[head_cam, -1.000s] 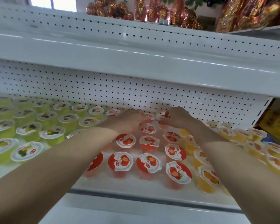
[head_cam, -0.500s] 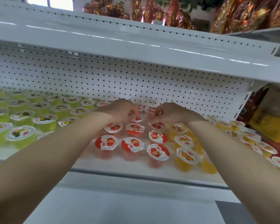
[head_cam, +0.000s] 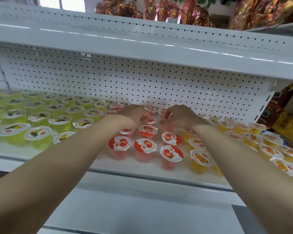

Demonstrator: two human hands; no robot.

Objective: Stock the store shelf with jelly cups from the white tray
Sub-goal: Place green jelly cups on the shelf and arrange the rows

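Red strawberry jelly cups (head_cam: pixel 145 146) stand in rows at the middle of the white shelf (head_cam: pixel 142 168). Both my arms reach to the back rows near the pegboard. My left hand (head_cam: pixel 134 115) has its fingers curled down over the lid of a red cup (head_cam: pixel 150 120). My right hand (head_cam: pixel 181 116) curls its thumb and fingers round the top of another red cup (head_cam: pixel 166 128) beside it. The cups under the palms are mostly hidden. The white tray is out of view.
Green jelly cups (head_cam: pixel 39 134) fill the shelf's left side and yellow-orange cups (head_cam: pixel 201 157) the right. A perforated back panel (head_cam: pixel 142 85) stands just behind my hands. The upper shelf (head_cam: pixel 142 46) overhangs, with foil snack bags (head_cam: pixel 176 12) on it.
The view has pulled back and tilted, so the shelf sits lower and farther. Both hands stay at the back red rows, close together, with little movement.
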